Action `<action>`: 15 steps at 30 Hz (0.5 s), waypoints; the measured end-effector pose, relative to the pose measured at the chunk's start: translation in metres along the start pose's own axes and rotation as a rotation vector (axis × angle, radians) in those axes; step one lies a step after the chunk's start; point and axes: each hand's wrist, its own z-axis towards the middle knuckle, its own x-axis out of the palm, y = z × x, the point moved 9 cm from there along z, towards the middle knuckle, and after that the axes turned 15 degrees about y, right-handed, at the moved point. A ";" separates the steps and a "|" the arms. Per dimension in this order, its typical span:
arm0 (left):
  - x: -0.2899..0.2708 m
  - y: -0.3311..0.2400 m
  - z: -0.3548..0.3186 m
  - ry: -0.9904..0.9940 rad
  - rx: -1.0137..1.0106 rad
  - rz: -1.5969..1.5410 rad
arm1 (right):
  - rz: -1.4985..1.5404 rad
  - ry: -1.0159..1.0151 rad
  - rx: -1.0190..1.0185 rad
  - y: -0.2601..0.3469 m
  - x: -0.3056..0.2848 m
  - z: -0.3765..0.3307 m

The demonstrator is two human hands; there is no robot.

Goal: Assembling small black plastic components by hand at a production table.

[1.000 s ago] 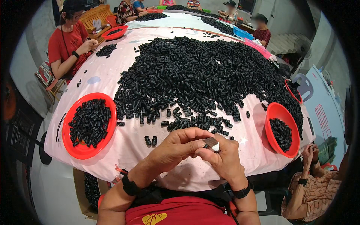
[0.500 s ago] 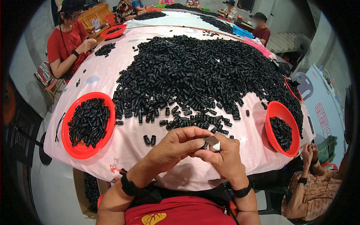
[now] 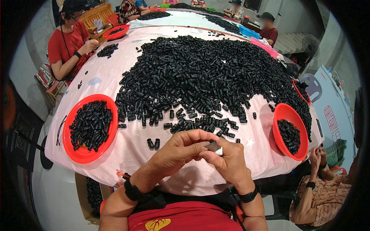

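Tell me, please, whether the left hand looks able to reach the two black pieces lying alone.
Probably yes: the two black pieces are close to the left hand, with only bare cloth between, though it looks busy at the flat grey blade-like piece.

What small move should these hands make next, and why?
I'd probably ease the thumb of the left hand back slightly before any push with the grey strip: its tip lies right beside the strip, whose white end sits at the right hand, so a slip might catch it. Whether the left fingers hold anything is hidden.
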 end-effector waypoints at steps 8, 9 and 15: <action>-0.001 0.001 0.000 0.006 0.009 -0.004 | 0.009 0.016 0.054 -0.010 0.001 -0.001; -0.001 0.001 0.000 0.006 0.009 -0.004 | 0.009 0.015 0.054 -0.010 0.002 0.000; -0.004 0.003 -0.001 -0.008 0.002 0.023 | 0.014 0.020 0.052 -0.012 0.005 0.000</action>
